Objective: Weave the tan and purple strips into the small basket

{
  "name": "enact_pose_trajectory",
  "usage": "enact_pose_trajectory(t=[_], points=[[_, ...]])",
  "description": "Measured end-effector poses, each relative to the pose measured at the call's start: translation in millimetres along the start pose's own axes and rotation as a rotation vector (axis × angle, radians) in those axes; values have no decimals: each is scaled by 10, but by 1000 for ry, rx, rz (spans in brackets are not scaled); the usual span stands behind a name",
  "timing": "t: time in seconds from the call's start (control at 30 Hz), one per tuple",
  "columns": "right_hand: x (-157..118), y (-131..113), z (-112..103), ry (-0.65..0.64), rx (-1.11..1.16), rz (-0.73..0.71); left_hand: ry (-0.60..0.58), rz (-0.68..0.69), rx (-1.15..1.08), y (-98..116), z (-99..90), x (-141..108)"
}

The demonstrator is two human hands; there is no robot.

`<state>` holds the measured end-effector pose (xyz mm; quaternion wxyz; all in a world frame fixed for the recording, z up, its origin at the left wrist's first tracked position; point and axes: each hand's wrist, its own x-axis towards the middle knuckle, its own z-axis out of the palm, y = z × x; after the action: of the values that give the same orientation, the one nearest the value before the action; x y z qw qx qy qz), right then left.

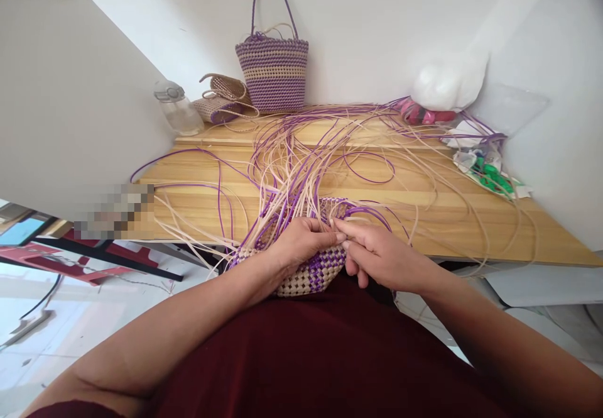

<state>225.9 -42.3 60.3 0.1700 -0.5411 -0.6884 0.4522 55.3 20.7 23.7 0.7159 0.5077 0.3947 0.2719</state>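
Observation:
A partly woven basket (301, 285) in purple and beige strands rests against my body at the table's front edge. Many long loose strands (294, 173) rise from its rim and spread back over the table. My left hand (306, 239) lies over the basket's upper edge, thumb and fingers pinched together on a strand. Close against it, my right hand (377, 251) also pinches at the same spot, its lower fingers curled. Where the fingertips meet, the strand is mostly hidden.
A finished purple and beige handbag (276, 78) stands against the wall. Beside it are a smaller woven piece (221, 100) and a clear bottle (179, 110). At right lie a white plastic bag (447, 82) and a green bundle (492, 176). Strands trail across the wooden table (518, 232).

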Motion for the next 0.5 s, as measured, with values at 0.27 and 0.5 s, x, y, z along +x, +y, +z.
enact_pose_trajectory(t=[0.27, 0.5], points=[[-22, -181, -161, 418, -622, -273, 101, 56, 37, -79, 66, 17], [297, -25, -359, 325, -741, -490, 116, 94, 79, -73, 42, -36]])
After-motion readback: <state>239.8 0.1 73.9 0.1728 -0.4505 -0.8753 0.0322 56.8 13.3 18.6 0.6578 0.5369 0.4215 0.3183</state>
